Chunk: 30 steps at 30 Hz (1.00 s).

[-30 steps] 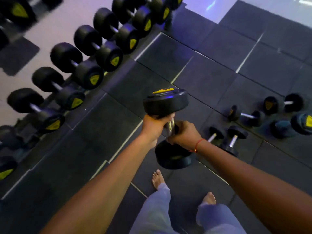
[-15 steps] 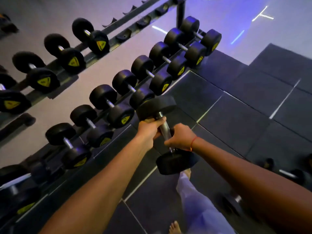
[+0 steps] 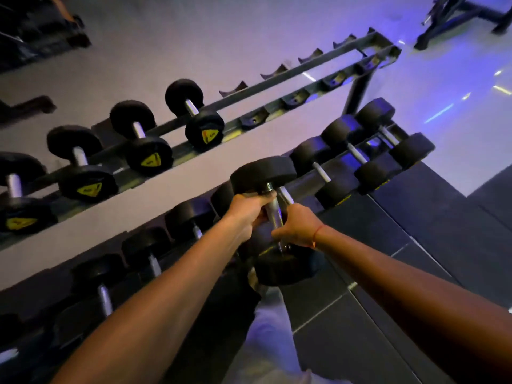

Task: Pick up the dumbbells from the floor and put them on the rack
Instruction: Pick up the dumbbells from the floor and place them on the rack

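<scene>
A black dumbbell [image 3: 263,173] with a steel handle hangs in both my hands over the front rail of the lower tier of the rack [image 3: 310,99]. My left hand [image 3: 250,207] grips the handle just under the upper head. My right hand [image 3: 297,225] grips the handle lower down, above the lower head, which sits level with the lower tier's front edge. The dumbbell is tilted, upper head towards the rack. Several black dumbbells lie on both tiers, and the upper tier's right half shows bare cradles.
Dark rubber floor tiles [image 3: 415,245] spread to the right of the rack. My trouser leg [image 3: 271,342] is below the dumbbell. Another black frame [image 3: 465,18] stands at the top right on the pale floor.
I have stepped closer to the rack and the view has swung up. The held dumbbell has moved up to the lower tier. The dumbbells on the floor have left the view.
</scene>
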### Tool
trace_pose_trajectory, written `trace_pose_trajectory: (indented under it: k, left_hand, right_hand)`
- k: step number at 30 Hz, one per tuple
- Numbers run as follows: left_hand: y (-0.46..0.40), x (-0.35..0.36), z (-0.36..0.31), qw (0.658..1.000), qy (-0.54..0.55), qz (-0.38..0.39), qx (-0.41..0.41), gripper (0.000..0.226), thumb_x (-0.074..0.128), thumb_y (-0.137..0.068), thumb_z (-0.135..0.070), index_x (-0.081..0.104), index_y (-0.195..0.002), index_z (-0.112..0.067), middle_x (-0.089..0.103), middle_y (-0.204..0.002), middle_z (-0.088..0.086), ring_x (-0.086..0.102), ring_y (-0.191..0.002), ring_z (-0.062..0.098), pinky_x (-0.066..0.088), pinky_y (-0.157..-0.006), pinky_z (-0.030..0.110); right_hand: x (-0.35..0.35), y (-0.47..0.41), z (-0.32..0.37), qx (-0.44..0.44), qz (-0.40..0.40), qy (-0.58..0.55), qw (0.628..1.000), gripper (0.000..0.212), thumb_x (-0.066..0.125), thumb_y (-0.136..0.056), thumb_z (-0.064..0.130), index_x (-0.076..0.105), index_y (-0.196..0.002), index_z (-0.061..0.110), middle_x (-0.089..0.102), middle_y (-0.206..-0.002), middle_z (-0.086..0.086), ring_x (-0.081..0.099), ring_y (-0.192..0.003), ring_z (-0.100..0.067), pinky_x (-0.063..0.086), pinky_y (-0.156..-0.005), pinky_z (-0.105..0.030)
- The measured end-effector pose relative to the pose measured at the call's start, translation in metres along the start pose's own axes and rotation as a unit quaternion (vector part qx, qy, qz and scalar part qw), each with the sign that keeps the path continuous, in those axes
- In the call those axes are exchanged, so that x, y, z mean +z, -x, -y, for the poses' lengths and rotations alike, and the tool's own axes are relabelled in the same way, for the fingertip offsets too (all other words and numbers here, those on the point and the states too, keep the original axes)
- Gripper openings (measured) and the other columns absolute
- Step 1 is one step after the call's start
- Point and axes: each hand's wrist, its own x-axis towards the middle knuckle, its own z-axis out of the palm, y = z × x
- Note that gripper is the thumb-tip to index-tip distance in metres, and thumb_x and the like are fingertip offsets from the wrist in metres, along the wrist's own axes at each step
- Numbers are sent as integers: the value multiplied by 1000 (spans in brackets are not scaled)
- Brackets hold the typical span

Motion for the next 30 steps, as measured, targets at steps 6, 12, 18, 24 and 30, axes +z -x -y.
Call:
trace_pose_trajectory:
  k: [6,12,18,24,30]
  left_hand:
    - [-133,3,-102,999,12,-39,1,22,72,-84,-11,69,-105,-3,70,-84,11,67,-66,19,56,-52,26]
    - [-240,15,-179,997,10,-71,13,19,76,-81,-12,71,-98,-5,70,-85,12,66,-70,22,57,-58,27]
    - [-327,26,-242,988,18,-152,-17,16,77,-81,-18,69,-93,-11,73,-88,9,70,-73,21,58,-59,28]
    - [-413,24,-279,978,-8,-204,-34,27,77,-81,-21,69,-104,-10,74,-98,8,71,-83,19,59,-66,28]
    - [-469,24,-291,974,-24,-213,-69,30,74,-84,-21,64,-108,-7,71,-95,7,67,-77,16,55,-58,23]
  right_hand:
    - [-73,-144,57,-18,-1,20,1000,40,76,-67,31,65,-95,6,69,-95,-13,67,-89,-29,52,-69,-31]
    - [-140,-256,99,-32,11,29,999,37,76,-68,29,66,-96,7,69,-96,-13,66,-92,-29,53,-73,-32]
    - [-197,-364,130,-65,75,36,994,35,76,-70,28,67,-94,5,68,-84,-12,69,-85,-28,53,-63,-28]
    - [-232,-451,150,-70,122,25,990,36,76,-69,30,66,-94,5,69,-89,-14,69,-84,-29,52,-60,-28]
    - [-238,-507,155,-42,133,22,990,38,75,-73,28,65,-101,4,68,-89,-14,69,-86,-28,53,-62,-27]
